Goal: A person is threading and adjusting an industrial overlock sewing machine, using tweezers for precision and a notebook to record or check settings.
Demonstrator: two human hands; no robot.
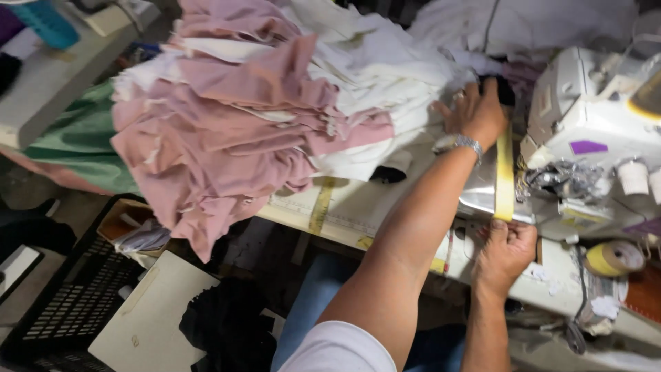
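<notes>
A yellow measuring tape is stretched straight across the sewing table, beside the white sewing machine. My left hand, with a metal bracelet on the wrist, pins the tape's far end together with a small black piece of cloth. My right hand pinches the tape's near end at the table's front edge. A shiny grey sheet lies under the tape.
A big heap of pink and white fabric covers the table's left half and hangs over its edge. A roll of yellow tape lies at the right. On the floor are a black plastic crate, a beige board and dark cloth.
</notes>
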